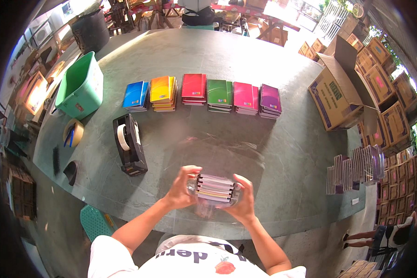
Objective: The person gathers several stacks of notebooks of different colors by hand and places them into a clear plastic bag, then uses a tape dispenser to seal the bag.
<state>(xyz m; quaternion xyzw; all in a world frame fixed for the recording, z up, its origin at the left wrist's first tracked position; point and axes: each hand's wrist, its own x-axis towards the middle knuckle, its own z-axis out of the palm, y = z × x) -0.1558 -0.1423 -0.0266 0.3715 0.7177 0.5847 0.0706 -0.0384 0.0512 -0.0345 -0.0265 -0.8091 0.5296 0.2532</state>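
Observation:
Near the table's front edge, a stack of notebooks (215, 189) stands with its page edges facing up at me, clear plastic film around it. My left hand (182, 189) grips its left side, thumb and fingers curled round the wrapped stack. On the opposite side my right hand (243, 199) presses against it in the same way. Beyond them, spiral notebooks lie in a row of piles: blue (135, 96), yellow (163, 93), red (194, 88), green (219, 95), pink (245, 97) and purple (270, 100). Left of my hands stands a black tape dispenser (133, 150).
On the table's left are a green bin (81, 88), a tape roll (77, 133) and a dark curved piece (71, 172). At right stand an open carton (336, 95) and wrapped notebook stacks (354, 171). A green stool (96, 221) is below. Another person (394, 236) stands at lower right.

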